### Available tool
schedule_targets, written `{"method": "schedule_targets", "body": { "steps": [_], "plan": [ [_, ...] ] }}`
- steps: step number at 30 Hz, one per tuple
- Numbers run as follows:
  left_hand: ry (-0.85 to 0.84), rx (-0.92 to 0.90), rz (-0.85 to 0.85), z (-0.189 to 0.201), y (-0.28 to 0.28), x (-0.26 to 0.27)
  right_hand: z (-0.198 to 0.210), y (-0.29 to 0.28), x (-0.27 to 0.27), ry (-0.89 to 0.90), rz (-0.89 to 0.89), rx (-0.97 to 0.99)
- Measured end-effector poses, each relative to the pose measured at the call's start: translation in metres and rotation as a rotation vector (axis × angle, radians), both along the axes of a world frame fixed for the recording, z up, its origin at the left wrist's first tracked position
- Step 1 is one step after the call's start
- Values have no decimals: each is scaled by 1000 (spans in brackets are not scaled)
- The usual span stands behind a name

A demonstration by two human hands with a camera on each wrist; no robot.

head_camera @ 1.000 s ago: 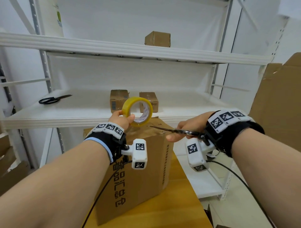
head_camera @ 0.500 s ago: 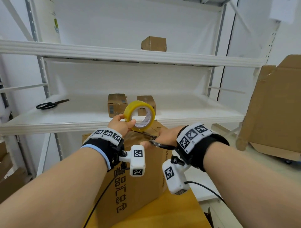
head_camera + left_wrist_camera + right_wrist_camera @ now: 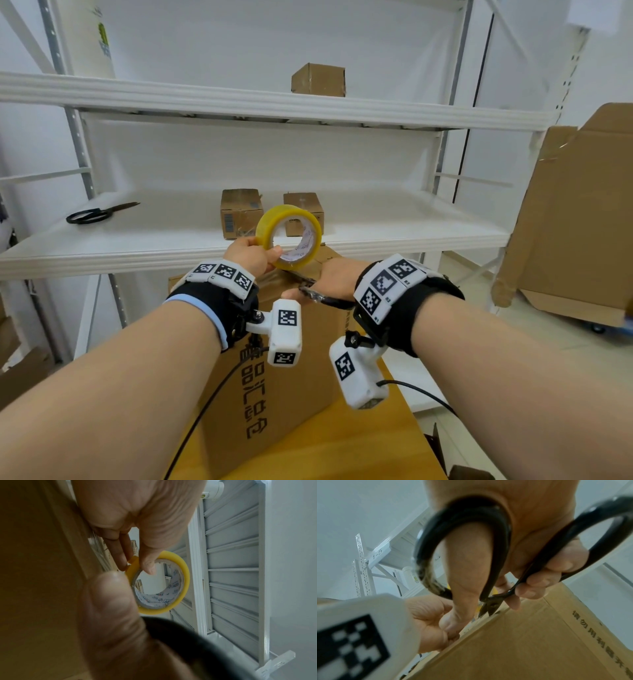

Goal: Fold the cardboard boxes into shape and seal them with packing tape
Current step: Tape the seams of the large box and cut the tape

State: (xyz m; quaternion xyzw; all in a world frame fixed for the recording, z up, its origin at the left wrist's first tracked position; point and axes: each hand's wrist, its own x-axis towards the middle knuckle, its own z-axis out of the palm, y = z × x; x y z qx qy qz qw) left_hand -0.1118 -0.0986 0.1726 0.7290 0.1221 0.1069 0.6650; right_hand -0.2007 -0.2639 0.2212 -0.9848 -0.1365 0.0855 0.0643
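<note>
I see a large brown cardboard box (image 3: 291, 394) standing on the yellow wooden tabletop (image 3: 359, 442), black Chinese characters printed down its side (I cannot read them clearly). My left hand (image 3: 248, 255) pinches a yellow roll of packing tape (image 3: 289, 236) just above the box's top, thumb inside the printed white core, fingers on the outer rim. My right hand (image 3: 334, 281) clenches the black-handled scissors (image 3: 491, 561) beside the roll, thumb through one loop, blades slightly parted over the box edge. On the white metal shelf (image 3: 376, 236) behind stand two small brown cardboard boxes (image 3: 241, 212), closed, one with a barcode label. A second pair of black scissors (image 3: 99, 214) lies to their left. A shelf tag reads "1-5" (image 3: 377, 553).
</note>
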Motion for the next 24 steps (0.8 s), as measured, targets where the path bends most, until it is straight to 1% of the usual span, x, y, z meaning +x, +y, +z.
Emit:
{"method": "schedule_targets", "body": {
  "steps": [3,6,10,16,20,24],
  "plan": [
    [9,12,3,0,-1,1,8,-3,-8,-71,77,-24],
    [17,20,10,0,-1,1,8,-4,-4,-113,106,-58],
    [27,18,7,1,-1,2,-1,-4,16,-88,31,-46],
    [22,9,-9,0,-4,6,5,-7,13,-84,54,-67],
    [7,-37,-7,-1,-4,8,-1,-10,25,-25,-23,-91],
    [-4,-84,-10,-2,1,11,-4,-23,32,-83,-70,-102]
  ]
}}
